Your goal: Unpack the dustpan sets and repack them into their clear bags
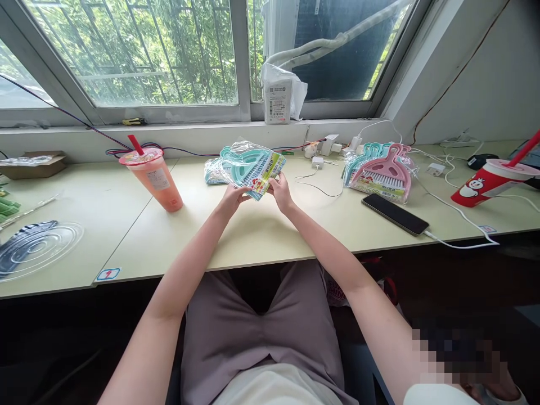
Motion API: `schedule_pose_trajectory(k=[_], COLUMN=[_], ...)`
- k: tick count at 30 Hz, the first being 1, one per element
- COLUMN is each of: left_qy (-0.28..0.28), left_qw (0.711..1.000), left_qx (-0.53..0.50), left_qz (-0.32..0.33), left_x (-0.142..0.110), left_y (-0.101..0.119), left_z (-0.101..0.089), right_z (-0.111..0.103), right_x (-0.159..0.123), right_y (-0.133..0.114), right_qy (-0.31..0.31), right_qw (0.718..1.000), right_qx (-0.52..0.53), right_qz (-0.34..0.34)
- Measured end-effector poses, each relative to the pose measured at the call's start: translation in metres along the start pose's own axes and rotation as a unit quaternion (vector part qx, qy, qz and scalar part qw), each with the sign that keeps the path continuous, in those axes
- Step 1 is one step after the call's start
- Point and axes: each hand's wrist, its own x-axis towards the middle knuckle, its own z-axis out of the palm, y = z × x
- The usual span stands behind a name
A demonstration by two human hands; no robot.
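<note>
Between my two hands is a mint-green mini dustpan and brush set in a clear plastic bag with a yellow-green label card. My left hand pinches its lower edge, and my right hand grips the card's right end. The pack is tilted, held over the desk. Another clear-wrapped pack lies just behind it to the left, partly covered. Farther right of my right hand, a pile of bagged dustpan sets shows pink in front and mint green behind.
An orange drink cup stands left of my hands. To the right are a phone on a white cable and a red cup. Chargers line the back. A clear round lid-like disc and a cardboard tray sit left.
</note>
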Motion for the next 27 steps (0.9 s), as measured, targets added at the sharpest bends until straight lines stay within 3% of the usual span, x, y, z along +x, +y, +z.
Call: schedule_pose_trajectory(k=[13, 23, 27], left_qy=[0.024, -0.002, -0.011], left_qw=[0.999, 0.994, 0.99], left_qx=[0.022, 0.113, 0.138], left_qz=[0.005, 0.005, 0.023], left_x=[0.002, -0.001, -0.001], left_y=[-0.002, -0.006, -0.009], left_z=[0.0, 0.006, 0.005], right_z=[0.005, -0.004, -0.008], right_x=[-0.005, -0.002, 0.001], right_y=[-0.007, 0.002, 0.0], right_qy=[0.066, 0.18, 0.182], right_qw=[0.993, 0.979, 0.977], right_qx=[0.018, 0.023, 0.026], right_qz=[0.093, 0.096, 0.111])
